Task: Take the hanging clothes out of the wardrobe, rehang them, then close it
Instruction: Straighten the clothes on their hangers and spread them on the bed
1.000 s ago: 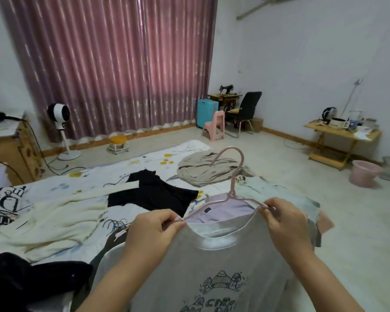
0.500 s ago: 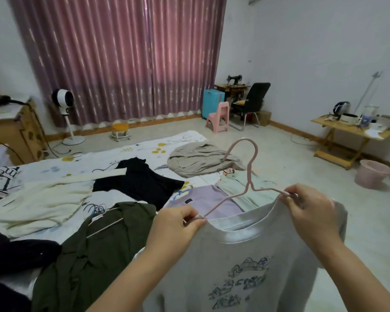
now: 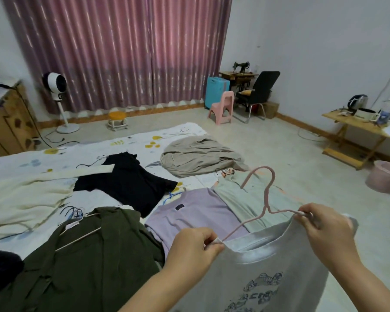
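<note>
I hold a grey printed T-shirt (image 3: 268, 273) up in front of me on a pink hanger (image 3: 266, 199). My left hand (image 3: 191, 248) pinches the shirt's left shoulder at the collar, over the hanger arm. My right hand (image 3: 324, 230) pinches the right shoulder and the hanger's other arm. The hook points up and away. On the bed (image 3: 81, 149) lie a dark green garment (image 3: 88, 262) on a hanger, a lilac top (image 3: 194, 210), a pale green top (image 3: 241, 192), a black top (image 3: 131, 176), a cream sweater (image 3: 23, 199) and a beige garment (image 3: 198, 154). No wardrobe is in view.
Pink curtains (image 3: 122, 52) cover the far wall. A standing fan (image 3: 56, 86), a small stool (image 3: 117, 118), a pink chair (image 3: 223, 106), a blue suitcase (image 3: 216, 88) and a black chair (image 3: 261, 91) stand beyond the bed. A wooden table (image 3: 360, 129) and pink basin (image 3: 385, 179) are at right.
The view has swung right and down, bringing the dark green garment into sight. Both hands and the shirt on the hanger have shifted right in the frame; the grip is unchanged.
</note>
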Demonstrator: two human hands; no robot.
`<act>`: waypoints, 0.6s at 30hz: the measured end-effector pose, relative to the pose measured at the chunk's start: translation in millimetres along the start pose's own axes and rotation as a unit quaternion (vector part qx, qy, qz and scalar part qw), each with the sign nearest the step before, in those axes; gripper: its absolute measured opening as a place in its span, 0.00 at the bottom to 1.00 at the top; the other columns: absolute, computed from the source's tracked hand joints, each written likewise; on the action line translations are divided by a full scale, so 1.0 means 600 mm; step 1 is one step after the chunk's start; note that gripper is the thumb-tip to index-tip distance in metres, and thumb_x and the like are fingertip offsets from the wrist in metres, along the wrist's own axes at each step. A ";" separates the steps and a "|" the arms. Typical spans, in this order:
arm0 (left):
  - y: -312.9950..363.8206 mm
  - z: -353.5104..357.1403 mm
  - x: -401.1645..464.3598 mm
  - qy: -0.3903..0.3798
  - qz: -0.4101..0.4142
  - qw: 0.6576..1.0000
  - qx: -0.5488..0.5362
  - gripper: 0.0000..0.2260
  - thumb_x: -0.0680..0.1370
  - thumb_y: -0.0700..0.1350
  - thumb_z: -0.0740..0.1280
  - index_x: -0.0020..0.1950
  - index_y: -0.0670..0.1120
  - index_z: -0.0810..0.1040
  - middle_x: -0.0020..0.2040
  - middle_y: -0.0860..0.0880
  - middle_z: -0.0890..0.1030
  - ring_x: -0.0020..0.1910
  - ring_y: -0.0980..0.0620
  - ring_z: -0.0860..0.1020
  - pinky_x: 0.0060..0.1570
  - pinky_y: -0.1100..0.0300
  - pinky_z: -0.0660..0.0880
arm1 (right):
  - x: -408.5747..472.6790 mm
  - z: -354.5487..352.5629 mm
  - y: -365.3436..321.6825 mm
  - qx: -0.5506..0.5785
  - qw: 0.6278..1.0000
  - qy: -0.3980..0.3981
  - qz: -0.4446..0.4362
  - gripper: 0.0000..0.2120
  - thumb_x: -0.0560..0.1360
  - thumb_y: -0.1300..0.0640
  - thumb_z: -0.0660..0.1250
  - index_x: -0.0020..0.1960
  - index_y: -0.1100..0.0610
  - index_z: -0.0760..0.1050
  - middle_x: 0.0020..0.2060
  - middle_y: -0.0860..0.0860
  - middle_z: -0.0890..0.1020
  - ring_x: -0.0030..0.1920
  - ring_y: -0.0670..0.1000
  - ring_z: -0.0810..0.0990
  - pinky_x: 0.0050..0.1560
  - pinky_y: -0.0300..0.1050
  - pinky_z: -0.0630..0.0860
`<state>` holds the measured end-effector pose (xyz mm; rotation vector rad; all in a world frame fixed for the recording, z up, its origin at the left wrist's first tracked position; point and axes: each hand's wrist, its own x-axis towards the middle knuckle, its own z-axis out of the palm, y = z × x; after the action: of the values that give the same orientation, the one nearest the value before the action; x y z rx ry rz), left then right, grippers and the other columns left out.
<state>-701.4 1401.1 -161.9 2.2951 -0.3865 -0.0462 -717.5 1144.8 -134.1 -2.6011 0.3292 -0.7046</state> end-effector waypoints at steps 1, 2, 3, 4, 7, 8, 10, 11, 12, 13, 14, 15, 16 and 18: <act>-0.002 0.009 0.017 -0.009 -0.008 1.000 -0.001 0.09 0.74 0.51 0.67 0.36 0.48 0.76 0.29 0.54 0.74 0.32 0.58 0.71 0.37 0.62 0.67 | 0.013 0.010 0.009 -0.001 1.000 -0.006 0.004 0.14 0.70 0.64 0.71 0.38 0.47 0.71 0.33 0.46 0.75 0.41 0.59 0.78 0.48 0.60 0.71; -0.005 0.016 0.034 -0.018 -0.015 1.000 -0.001 0.10 0.74 0.51 0.67 0.35 0.49 0.75 0.28 0.55 0.74 0.31 0.58 0.71 0.36 0.64 0.66 | 0.025 0.021 0.018 -0.002 1.000 -0.013 0.008 0.15 0.70 0.64 0.71 0.37 0.46 0.71 0.33 0.45 0.75 0.41 0.58 0.78 0.48 0.60 0.71; -0.007 0.024 0.049 -0.025 -0.021 0.999 0.001 0.11 0.74 0.51 0.68 0.32 0.51 0.73 0.28 0.55 0.74 0.30 0.59 0.71 0.34 0.66 0.65 | 0.038 0.031 0.025 -0.002 1.000 -0.021 0.014 0.15 0.71 0.63 0.71 0.37 0.46 0.71 0.33 0.45 0.75 0.41 0.58 0.78 0.49 0.60 0.71; -0.009 0.031 0.064 -0.030 -0.027 0.999 0.007 0.14 0.74 0.52 0.67 0.30 0.53 0.70 0.28 0.57 0.74 0.30 0.59 0.70 0.33 0.68 0.64 | 0.051 0.041 0.032 -0.001 0.999 -0.031 0.018 0.15 0.71 0.63 0.71 0.37 0.46 0.71 0.32 0.44 0.75 0.40 0.57 0.77 0.49 0.59 0.71; -0.017 0.048 0.109 -0.031 -0.048 0.998 0.019 0.14 0.74 0.51 0.67 0.30 0.51 0.69 0.28 0.52 0.73 0.30 0.58 0.70 0.32 0.67 0.63 | 0.098 0.074 0.049 0.008 0.998 -0.064 0.026 0.14 0.72 0.62 0.70 0.36 0.46 0.71 0.32 0.43 0.74 0.39 0.55 0.75 0.50 0.57 0.69; -0.019 0.051 0.125 -0.027 -0.054 0.998 0.017 0.13 0.74 0.51 0.67 0.31 0.50 0.71 0.30 0.51 0.74 0.30 0.58 0.70 0.32 0.66 0.63 | 0.116 0.085 0.053 0.010 0.997 -0.075 0.023 0.13 0.72 0.61 0.70 0.37 0.46 0.71 0.32 0.42 0.73 0.39 0.55 0.75 0.50 0.56 0.68; -0.026 0.058 0.160 -0.011 -0.065 0.998 0.014 0.10 0.75 0.51 0.67 0.35 0.48 0.76 0.32 0.51 0.77 0.32 0.58 0.71 0.36 0.62 0.67 | 0.156 0.112 0.062 0.013 0.995 -0.101 0.004 0.11 0.73 0.59 0.69 0.37 0.46 0.71 0.32 0.39 0.71 0.40 0.53 0.72 0.50 0.55 0.68; -0.029 0.062 0.177 -0.002 -0.073 0.997 0.015 0.09 0.75 0.50 0.67 0.37 0.48 0.76 0.32 0.52 0.76 0.32 0.59 0.72 0.38 0.61 0.68 | 0.178 0.128 0.068 0.014 0.994 -0.113 -0.006 0.11 0.73 0.59 0.69 0.37 0.46 0.71 0.32 0.38 0.70 0.40 0.51 0.71 0.50 0.55 0.68; -0.032 0.066 0.192 0.009 -0.082 0.996 0.015 0.09 0.75 0.50 0.67 0.38 0.48 0.77 0.31 0.53 0.76 0.32 0.59 0.72 0.38 0.61 0.68 | 0.201 0.144 0.074 0.015 0.992 -0.122 -0.018 0.11 0.73 0.58 0.69 0.37 0.46 0.71 0.32 0.38 0.70 0.40 0.51 0.71 0.49 0.54 0.68; -0.034 0.070 0.208 0.024 -0.093 0.995 0.017 0.09 0.75 0.50 0.67 0.39 0.47 0.78 0.31 0.54 0.76 0.32 0.59 0.71 0.38 0.62 0.67 | 0.225 0.161 0.079 0.014 0.991 -0.132 -0.033 0.10 0.73 0.58 0.69 0.37 0.46 0.72 0.32 0.40 0.71 0.40 0.52 0.73 0.47 0.53 0.68; -0.039 0.075 0.223 0.040 -0.104 0.994 0.019 0.09 0.75 0.50 0.67 0.39 0.46 0.79 0.31 0.53 0.75 0.32 0.59 0.71 0.37 0.63 0.66 | 0.248 0.179 0.083 0.009 0.988 -0.145 -0.048 0.08 0.73 0.57 0.69 0.38 0.48 0.73 0.33 0.42 0.72 0.42 0.54 0.75 0.46 0.51 0.67; -0.044 0.079 0.236 0.057 -0.117 0.991 0.022 0.09 0.75 0.50 0.67 0.39 0.47 0.79 0.31 0.53 0.75 0.31 0.59 0.70 0.36 0.64 0.65 | 0.270 0.198 0.086 0.003 0.985 -0.159 -0.060 0.06 0.74 0.57 0.68 0.39 0.49 0.75 0.34 0.44 0.73 0.44 0.55 0.76 0.45 0.49 0.65; -0.050 0.083 0.249 0.073 -0.133 0.988 0.021 0.08 0.74 0.50 0.68 0.38 0.47 0.79 0.30 0.54 0.75 0.31 0.60 0.70 0.35 0.66 0.64 | 0.292 0.218 0.086 -0.003 0.982 -0.173 -0.073 0.04 0.74 0.56 0.67 0.40 0.51 0.76 0.35 0.45 0.75 0.46 0.56 0.77 0.45 0.48 0.64; -0.066 0.086 0.272 0.105 -0.166 0.980 0.011 0.08 0.74 0.49 0.68 0.36 0.48 0.78 0.29 0.58 0.75 0.32 0.61 0.71 0.35 0.66 0.65 | 0.324 0.257 0.083 0.000 0.976 -0.194 -0.096 0.04 0.75 0.54 0.66 0.43 0.53 0.77 0.38 0.47 0.78 0.48 0.55 0.76 0.45 0.46 0.61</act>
<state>-543.4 1342.7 -211.5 2.3356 0.1069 0.0335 -478.1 1088.9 -194.7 -2.7180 -0.0436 -0.2401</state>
